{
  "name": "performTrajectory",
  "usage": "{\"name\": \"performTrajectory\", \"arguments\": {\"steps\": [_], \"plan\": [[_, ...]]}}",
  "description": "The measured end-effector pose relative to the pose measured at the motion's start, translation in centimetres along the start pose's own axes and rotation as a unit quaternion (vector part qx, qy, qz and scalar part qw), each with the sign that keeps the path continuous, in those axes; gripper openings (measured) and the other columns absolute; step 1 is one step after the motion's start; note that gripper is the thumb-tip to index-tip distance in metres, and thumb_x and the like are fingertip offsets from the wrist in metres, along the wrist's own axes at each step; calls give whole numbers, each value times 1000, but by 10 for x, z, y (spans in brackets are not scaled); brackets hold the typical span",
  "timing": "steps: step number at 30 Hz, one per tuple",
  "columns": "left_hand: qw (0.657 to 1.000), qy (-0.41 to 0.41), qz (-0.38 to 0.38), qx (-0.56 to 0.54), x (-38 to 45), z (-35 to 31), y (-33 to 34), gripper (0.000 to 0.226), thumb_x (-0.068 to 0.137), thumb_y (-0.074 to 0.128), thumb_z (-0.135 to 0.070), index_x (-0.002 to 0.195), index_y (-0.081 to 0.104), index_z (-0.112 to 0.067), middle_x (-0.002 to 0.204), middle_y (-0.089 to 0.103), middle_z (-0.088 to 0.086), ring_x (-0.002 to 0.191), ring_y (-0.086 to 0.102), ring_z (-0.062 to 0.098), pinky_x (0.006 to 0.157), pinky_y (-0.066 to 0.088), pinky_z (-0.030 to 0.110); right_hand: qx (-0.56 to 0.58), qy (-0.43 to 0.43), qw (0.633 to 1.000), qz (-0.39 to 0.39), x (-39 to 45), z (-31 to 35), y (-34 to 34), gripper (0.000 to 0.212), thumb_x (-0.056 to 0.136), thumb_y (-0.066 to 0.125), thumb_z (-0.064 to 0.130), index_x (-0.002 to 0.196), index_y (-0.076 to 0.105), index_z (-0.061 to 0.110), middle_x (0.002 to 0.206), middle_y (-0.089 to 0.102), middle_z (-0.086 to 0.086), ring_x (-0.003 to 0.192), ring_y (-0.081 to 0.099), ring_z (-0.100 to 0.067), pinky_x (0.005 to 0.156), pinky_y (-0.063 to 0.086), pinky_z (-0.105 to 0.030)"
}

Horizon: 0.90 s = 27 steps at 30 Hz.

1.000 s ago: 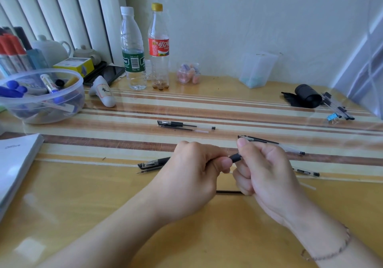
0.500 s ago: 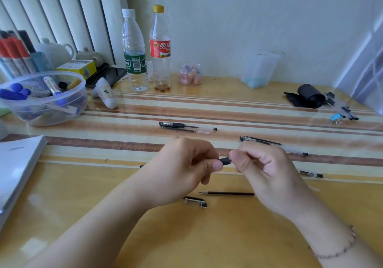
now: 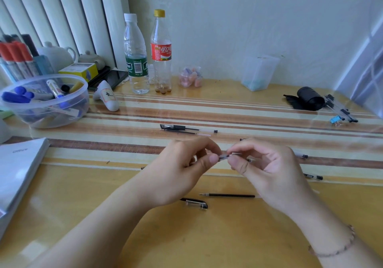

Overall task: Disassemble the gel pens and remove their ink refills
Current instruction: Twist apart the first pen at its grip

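Above the table's middle, my left hand grips a clear gel pen barrel, most of it hidden in the fingers. My right hand pinches the pen's tip piece at the barrel's end. Below the hands lie a black ink refill and a clear pen cap with a black clip. Farther back lie a capped gel pen and a loose refill. More pen parts lie to the right, partly hidden by my right hand.
A plastic bowl of markers stands at the left, a white booklet near the left edge. Two bottles stand at the back, beside a clear box. A black roll and clipped pens lie at the right.
The pen's black grip end has given way to a clear barrel end between my fingers. My right hand has loosened and now pinches the tip piece; a cap and refill show below.
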<state>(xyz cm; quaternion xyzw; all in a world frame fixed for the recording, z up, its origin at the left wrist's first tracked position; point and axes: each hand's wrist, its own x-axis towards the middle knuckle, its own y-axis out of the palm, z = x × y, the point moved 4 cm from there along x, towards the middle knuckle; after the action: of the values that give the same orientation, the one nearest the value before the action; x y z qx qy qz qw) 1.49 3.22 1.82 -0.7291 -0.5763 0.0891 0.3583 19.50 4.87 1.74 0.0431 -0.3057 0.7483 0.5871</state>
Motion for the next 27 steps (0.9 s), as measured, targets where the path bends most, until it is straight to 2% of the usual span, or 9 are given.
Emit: {"name": "performTrajectory", "arguments": {"steps": [2,5,7,10,14,16,19,22,27], "plan": [[1000,8,-9,2,0,2,-1,15,95,53,-41,99,63,-31,67,53,-7,57,43,9,55,36,23,43,7,999,-9,2,4,-3,9,80,74,28,85,74,21,76,72,-2,67,66,-13,54,49,-23],[998,30,-31,40,0,2,-6,15,95,54,-38,97,65,-28,72,59,-5,64,51,11,59,42,27,104,20,993,-60,6,4,-15,12,82,66,20,86,73,11,76,70,-15,60,62,-18,48,48,-30],[996,43,-73,31,1,1,-10,14,95,57,-28,92,67,-20,67,57,-8,59,49,8,55,38,20,134,38,986,-86,7,-1,-21,12,88,61,8,89,73,9,80,71,-15,66,65,-25,48,49,-30],[980,-22,-114,-164,2,2,-14,19,91,62,-26,87,68,-8,56,43,-4,46,35,7,46,31,17,120,50,989,-65,5,-1,-11,21,86,62,-5,92,73,12,81,74,-11,67,70,-18,53,54,-25],[959,-80,-28,-271,1,-6,-3,24,87,68,-28,89,66,-4,56,32,3,44,27,14,41,25,21,94,48,994,-21,0,5,9,19,80,74,6,91,66,19,77,76,-4,71,73,-20,61,58,-29],[943,-113,-23,-313,1,-3,-4,23,91,62,-25,93,65,-2,58,35,1,45,27,12,42,24,20,37,60,997,-15,-1,2,8,12,77,78,15,82,69,21,72,74,2,67,71,-11,63,55,-22],[882,-179,-27,-435,2,5,-6,29,97,45,-28,97,63,-6,60,43,3,44,29,13,44,20,23,-161,50,985,30,-3,-3,12,8,74,80,31,77,73,29,75,69,16,66,61,1,59,43,-11],[831,-190,-24,-522,5,6,-4,33,101,33,-25,92,61,-10,60,44,4,40,31,12,41,20,22,-249,0,963,100,-5,-4,28,5,80,73,37,84,74,34,81,65,24,80,55,3,70,46,-20],[819,-196,-35,-539,6,15,-2,28,100,39,-23,88,62,-13,61,45,2,41,33,9,39,23,19,-302,3,944,130,-5,-4,33,11,88,61,43,93,70,38,86,62,24,93,47,0,80,45,-26]]}}
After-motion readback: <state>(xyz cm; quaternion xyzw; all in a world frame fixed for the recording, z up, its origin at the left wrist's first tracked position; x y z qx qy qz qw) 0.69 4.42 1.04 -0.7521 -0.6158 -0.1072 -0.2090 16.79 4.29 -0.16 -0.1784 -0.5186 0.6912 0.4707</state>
